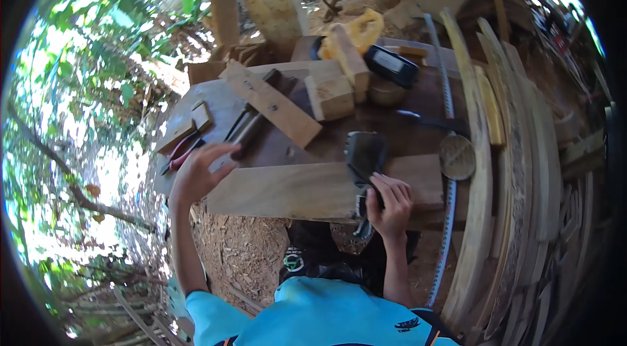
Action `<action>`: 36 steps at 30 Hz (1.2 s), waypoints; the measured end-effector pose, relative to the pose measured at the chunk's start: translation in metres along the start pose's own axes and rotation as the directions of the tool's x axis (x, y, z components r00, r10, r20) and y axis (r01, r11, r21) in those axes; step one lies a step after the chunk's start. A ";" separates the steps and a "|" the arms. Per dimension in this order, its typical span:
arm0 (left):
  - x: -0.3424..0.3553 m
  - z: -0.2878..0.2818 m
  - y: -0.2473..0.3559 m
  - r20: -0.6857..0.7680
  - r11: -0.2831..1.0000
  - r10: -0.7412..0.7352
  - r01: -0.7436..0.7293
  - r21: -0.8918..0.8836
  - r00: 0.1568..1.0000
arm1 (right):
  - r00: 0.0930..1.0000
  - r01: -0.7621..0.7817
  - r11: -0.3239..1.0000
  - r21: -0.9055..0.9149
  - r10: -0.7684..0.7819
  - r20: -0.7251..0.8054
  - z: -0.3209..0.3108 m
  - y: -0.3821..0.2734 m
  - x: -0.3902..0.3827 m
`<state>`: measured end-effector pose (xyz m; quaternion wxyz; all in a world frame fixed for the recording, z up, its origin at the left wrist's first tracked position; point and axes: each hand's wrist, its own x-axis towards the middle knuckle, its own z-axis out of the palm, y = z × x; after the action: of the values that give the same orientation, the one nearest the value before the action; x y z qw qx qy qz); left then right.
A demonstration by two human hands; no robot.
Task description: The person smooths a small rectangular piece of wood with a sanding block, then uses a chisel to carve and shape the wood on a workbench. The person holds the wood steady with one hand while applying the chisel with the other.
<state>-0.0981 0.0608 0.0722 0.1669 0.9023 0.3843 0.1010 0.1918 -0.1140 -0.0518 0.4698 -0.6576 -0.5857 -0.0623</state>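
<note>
My right hand [391,205] is closed around the lower part of a dark grey, floppy, glove-like piece [366,152], whose loose end hangs over the front edge of a flat wooden board [287,192]. I cannot make out exactly what the piece is. My left hand [198,171] is raised above the bench's left end, fingers and thumb apart, with nothing in it. Close to it lie red-handled pliers [179,155] and a dark cylindrical tool [248,129]. The board lies flat along the near side of the bench.
A wooden plank with metal fittings [273,103], wooden blocks [331,94], a black device [392,65] and a yellow item [363,31] crowd the bench's back. A round wood disc [457,157] sits over a long pale strip [447,232]. Long planks [479,150] line the right.
</note>
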 end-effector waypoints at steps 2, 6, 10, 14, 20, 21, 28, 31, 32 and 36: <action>0.023 -0.015 0.003 -0.021 0.999 0.019 -0.020 -0.038 1.000 | 1.000 -0.009 1.000 -0.010 0.009 -0.008 0.000 -0.002 0.000; 0.035 -0.017 -0.021 -0.110 0.999 -0.004 0.000 -0.033 0.994 | 0.999 -0.041 0.998 -0.050 0.041 0.008 0.001 -0.004 -0.002; 0.004 0.021 -0.072 -0.163 0.978 -0.201 0.187 -0.097 0.966 | 0.999 -0.012 0.997 -0.079 0.016 0.051 -0.001 -0.007 -0.002; -0.061 0.036 -0.100 -0.417 0.903 -0.310 0.402 0.153 0.854 | 1.000 -0.017 0.994 -0.111 0.020 0.021 0.003 -0.002 -0.007; -0.116 0.044 -0.174 -0.450 0.886 -0.460 0.431 -0.173 0.765 | 1.000 -0.002 0.995 -0.105 0.003 0.012 0.005 0.002 -0.007; -0.115 0.049 -0.177 -0.450 0.895 -0.442 0.416 -0.160 0.776 | 1.000 0.002 0.995 -0.098 -0.001 0.013 0.007 0.001 -0.007; -0.109 0.054 -0.172 -0.388 0.853 -0.521 0.446 -0.273 0.760 | 0.999 0.024 0.998 -0.066 -0.026 -0.020 0.010 0.002 -0.006; -0.099 0.058 -0.171 -0.456 0.912 -0.406 0.378 -0.157 0.792 | 1.000 0.014 0.998 -0.068 -0.016 -0.026 0.007 0.002 -0.007; -0.090 0.053 -0.157 -0.533 0.894 -0.382 0.449 -0.005 0.755 | 1.000 0.011 0.998 -0.067 -0.013 -0.028 0.007 0.001 -0.007; -0.039 0.031 -0.129 -0.627 0.811 -0.398 0.576 0.101 0.670 | 0.999 0.012 0.998 -0.065 -0.015 -0.051 0.007 0.004 -0.008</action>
<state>-0.2002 0.1092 -0.0072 -0.0712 0.7038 0.6559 0.2635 0.1891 -0.1146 -0.0627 0.4626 -0.6667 -0.5756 -0.1015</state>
